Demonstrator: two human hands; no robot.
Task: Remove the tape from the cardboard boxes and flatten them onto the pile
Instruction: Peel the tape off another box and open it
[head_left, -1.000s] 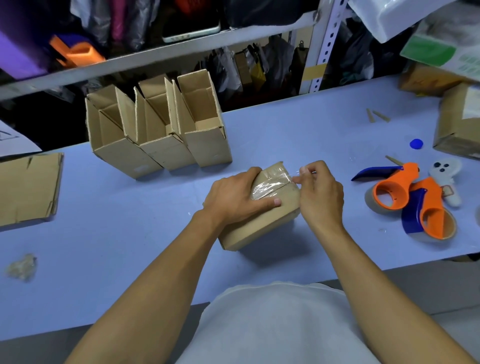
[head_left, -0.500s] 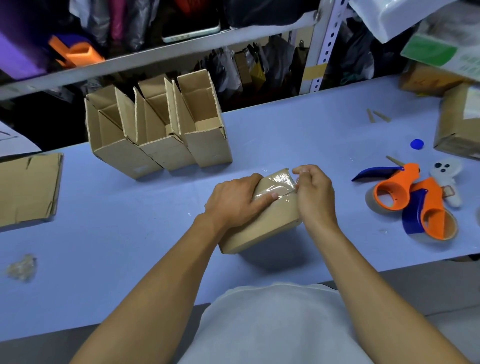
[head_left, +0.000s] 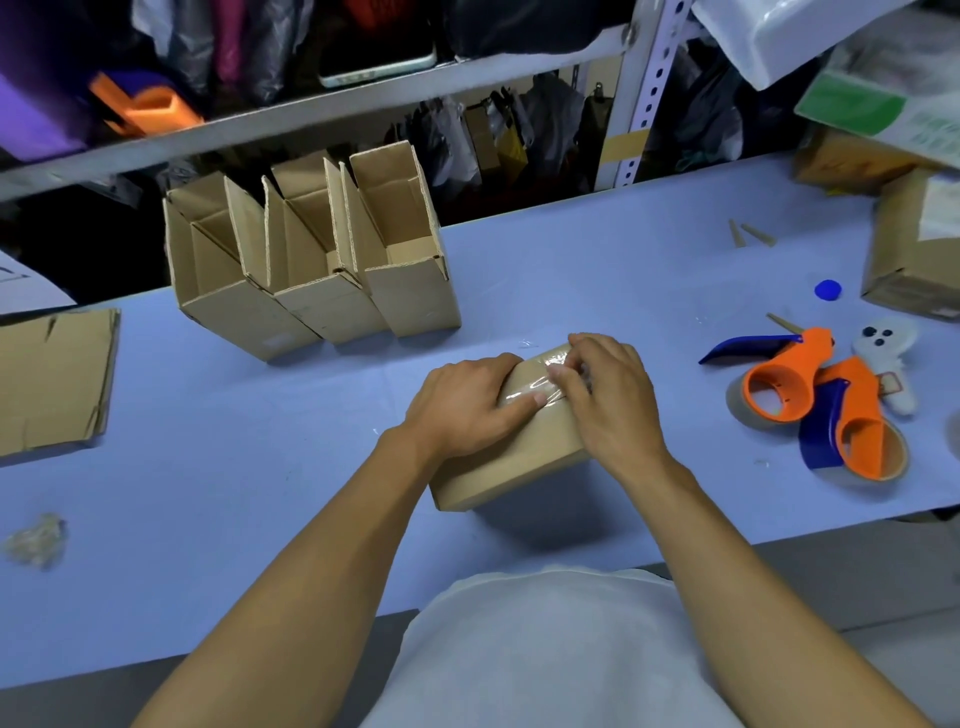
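Note:
A small closed cardboard box (head_left: 519, 462) lies tilted on the blue table, its far end covered with clear tape (head_left: 530, 387). My left hand (head_left: 462, 405) grips the box from the left, thumb pressed on the taped top. My right hand (head_left: 608, 395) is over the box's right end, fingers curled on the tape there. Three open boxes (head_left: 311, 291) stand in a row behind. A pile of flattened cardboard (head_left: 52, 379) lies at the left edge.
Two orange and blue tape dispensers (head_left: 810, 405) lie to the right, beside a small white toy (head_left: 883, 348). A crumpled tape ball (head_left: 36, 538) sits front left. More boxes (head_left: 914, 249) stand far right. A metal shelf (head_left: 311, 109) runs behind the table.
My right hand has come down from the lifted tape edge and moved left over the taped top. The box has tipped lower toward the table.

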